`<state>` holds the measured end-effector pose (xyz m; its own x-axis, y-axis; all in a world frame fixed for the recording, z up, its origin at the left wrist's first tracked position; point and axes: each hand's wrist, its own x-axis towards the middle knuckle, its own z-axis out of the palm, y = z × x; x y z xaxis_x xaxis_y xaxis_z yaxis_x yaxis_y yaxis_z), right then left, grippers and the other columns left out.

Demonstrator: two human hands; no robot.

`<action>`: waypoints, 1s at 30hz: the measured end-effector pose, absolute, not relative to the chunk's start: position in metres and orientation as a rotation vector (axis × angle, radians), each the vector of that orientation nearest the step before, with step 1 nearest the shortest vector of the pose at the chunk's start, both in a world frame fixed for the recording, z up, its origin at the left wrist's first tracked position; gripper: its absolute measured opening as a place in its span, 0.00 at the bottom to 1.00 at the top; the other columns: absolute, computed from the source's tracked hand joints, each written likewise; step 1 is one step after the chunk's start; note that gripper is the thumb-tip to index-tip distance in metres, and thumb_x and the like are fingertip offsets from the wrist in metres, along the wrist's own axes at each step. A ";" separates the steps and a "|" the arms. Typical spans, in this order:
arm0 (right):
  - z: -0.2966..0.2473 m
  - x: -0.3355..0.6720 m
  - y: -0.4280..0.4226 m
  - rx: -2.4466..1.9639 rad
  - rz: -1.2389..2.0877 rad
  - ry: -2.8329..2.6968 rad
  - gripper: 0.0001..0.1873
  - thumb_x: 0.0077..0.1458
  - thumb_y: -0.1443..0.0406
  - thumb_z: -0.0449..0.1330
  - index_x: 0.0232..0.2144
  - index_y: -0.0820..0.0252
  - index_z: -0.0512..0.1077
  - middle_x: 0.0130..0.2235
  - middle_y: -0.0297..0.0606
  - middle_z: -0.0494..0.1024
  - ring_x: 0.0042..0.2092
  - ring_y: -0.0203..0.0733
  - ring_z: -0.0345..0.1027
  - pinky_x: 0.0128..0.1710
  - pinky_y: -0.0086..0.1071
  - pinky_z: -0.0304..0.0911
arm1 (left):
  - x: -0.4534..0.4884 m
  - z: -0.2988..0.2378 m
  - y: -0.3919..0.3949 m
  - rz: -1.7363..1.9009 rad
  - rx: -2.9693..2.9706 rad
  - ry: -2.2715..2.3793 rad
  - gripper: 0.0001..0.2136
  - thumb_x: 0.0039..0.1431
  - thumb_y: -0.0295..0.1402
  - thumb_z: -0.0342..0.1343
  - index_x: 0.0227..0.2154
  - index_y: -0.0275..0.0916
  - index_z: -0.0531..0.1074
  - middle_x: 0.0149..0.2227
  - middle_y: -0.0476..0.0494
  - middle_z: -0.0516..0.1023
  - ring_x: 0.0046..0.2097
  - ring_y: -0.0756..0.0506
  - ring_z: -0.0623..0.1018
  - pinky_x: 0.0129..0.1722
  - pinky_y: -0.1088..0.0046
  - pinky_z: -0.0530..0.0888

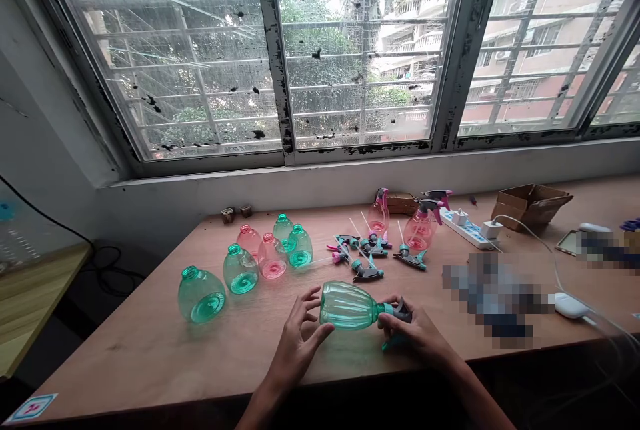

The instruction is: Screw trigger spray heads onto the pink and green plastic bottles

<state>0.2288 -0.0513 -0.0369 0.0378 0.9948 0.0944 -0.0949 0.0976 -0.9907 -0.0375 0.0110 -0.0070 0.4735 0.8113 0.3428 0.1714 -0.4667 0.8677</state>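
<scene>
Here's the translucent green, ribbed plastic bottle (347,305), on its side over the front of the worktop (150,363), wide base pointing left, narrowing to a neck at the right. A teal collar (385,310) sits there, with a dark grey plastic trigger spray head (404,316) attached. The right hand (417,330) has it: fingers closed around the spray head. The left hand (297,333) cups the base end, fingers parted; I can't tell whether they grip.

Now the edges: the worktop's front edge runs just below the bottle, close to both wrists. Beyond the bottle, near it, lie loose grey-and-teal trigger spray heads (369,275), the tightest side. Leftward, there's a broad stretch of bare wood before the round green plastic bottle (201,293). To the right, a pixelated patch hides what's there.
</scene>
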 end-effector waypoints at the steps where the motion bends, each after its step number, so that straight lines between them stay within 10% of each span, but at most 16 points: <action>1: -0.036 0.229 -0.051 -1.095 1.155 -1.165 0.19 0.51 0.54 0.70 0.37 0.60 0.72 0.29 0.35 0.80 0.27 0.39 0.72 0.28 0.32 0.69 | -0.037 -0.007 0.011 1.010 1.917 0.829 0.13 0.62 0.39 0.59 0.48 0.44 0.74 0.63 0.37 0.64 0.59 0.35 0.70 0.49 0.61 0.75; 16: -0.038 0.228 -0.051 -1.065 1.189 -1.164 0.18 0.54 0.55 0.68 0.38 0.61 0.71 0.29 0.35 0.80 0.27 0.39 0.72 0.29 0.32 0.69 | -0.035 -0.008 0.009 0.961 1.929 0.894 0.12 0.64 0.41 0.56 0.46 0.42 0.72 0.60 0.37 0.68 0.40 0.44 0.78 0.39 0.66 0.77; 23: -0.043 0.229 -0.049 -1.098 1.188 -1.128 0.19 0.51 0.52 0.69 0.34 0.60 0.71 0.29 0.38 0.82 0.27 0.41 0.72 0.29 0.34 0.68 | -0.036 -0.009 0.011 1.042 2.042 0.838 0.16 0.61 0.35 0.61 0.51 0.46 0.71 0.61 0.38 0.67 0.60 0.35 0.69 0.48 0.61 0.74; 30: -0.044 0.229 -0.049 -1.083 1.203 -1.162 0.19 0.52 0.52 0.68 0.36 0.61 0.73 0.30 0.39 0.83 0.27 0.41 0.72 0.28 0.33 0.67 | -0.036 -0.006 0.010 1.012 1.911 0.849 0.12 0.62 0.40 0.59 0.46 0.41 0.75 0.61 0.35 0.67 0.56 0.36 0.73 0.48 0.62 0.76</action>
